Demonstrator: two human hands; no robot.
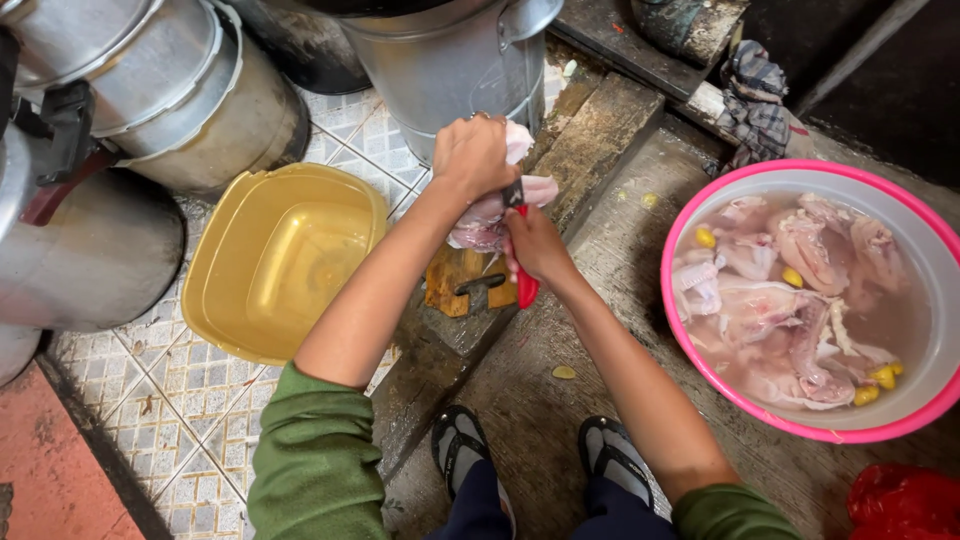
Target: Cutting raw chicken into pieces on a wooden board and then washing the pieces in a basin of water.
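Pink-rimmed basin of raw chicken in water sits to my right, yellow tub to my left. Between them, my left hand clamps a chicken piece over the wooden board; my right hand grips the red-handled knife. Wet meat could slip, sending the blade toward my fingers.

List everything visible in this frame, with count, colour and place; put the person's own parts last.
raw chicken piece: one, pale pink, over the wooden board
wooden board: one, brown, on the step
knife: one, red handle
yellow tub: one, on the tiled floor
pink basin: one, at right, holding chicken pieces in water
metal pots: several, grey, along the top and left
checked cloth: one, top right
left hand: holds the chicken
right hand: grips the knife
sandalled feet: two, bottom
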